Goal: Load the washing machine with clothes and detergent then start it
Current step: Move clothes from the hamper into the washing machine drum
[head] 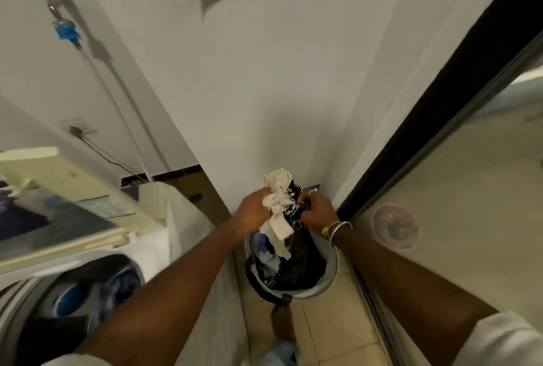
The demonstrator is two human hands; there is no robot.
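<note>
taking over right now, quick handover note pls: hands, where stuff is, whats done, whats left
Left hand: grips a crumpled white cloth above the round grey laundry basket.
Right hand: grips a black white-patterned garment in the same bundle.
Basket: on the tiled floor, holding more dark and blue clothes.
White front-loading washing machine: lower left, drum open, blue fabric already inside.
Left: load the bundle and the rest, add detergent (none in view), shut the door, start.

Both hands grip clothes above basket.
</note>
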